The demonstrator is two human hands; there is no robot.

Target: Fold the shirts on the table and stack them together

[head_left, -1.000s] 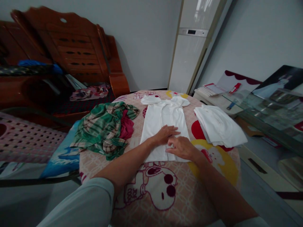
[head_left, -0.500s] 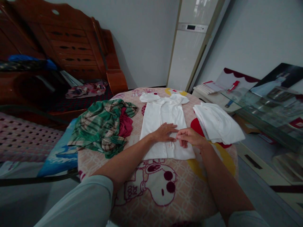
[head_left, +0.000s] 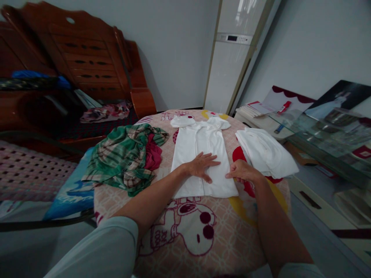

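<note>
A white short-sleeved garment (head_left: 199,146) lies flat and lengthwise in the middle of a round table (head_left: 185,231) covered by a pink cartoon-print cloth. My left hand (head_left: 199,166) rests flat on the garment's lower middle, fingers spread. At the garment's right edge my right hand (head_left: 242,172) lies with its fingers curled at the hem; whether they pinch the cloth I cannot make out.
A green plaid shirt over a dark red cloth (head_left: 127,154) is heaped at the table's left. Folded white clothes (head_left: 265,152) are stacked at the right. A wooden bench (head_left: 72,77) stands behind left, a white cabinet (head_left: 228,61) at the back, a glass-topped low table (head_left: 319,135) to the right.
My right hand has slid from the garment's middle, next to my left hand, out to its right edge. My left hand has stayed on the cloth, fingers more spread.
</note>
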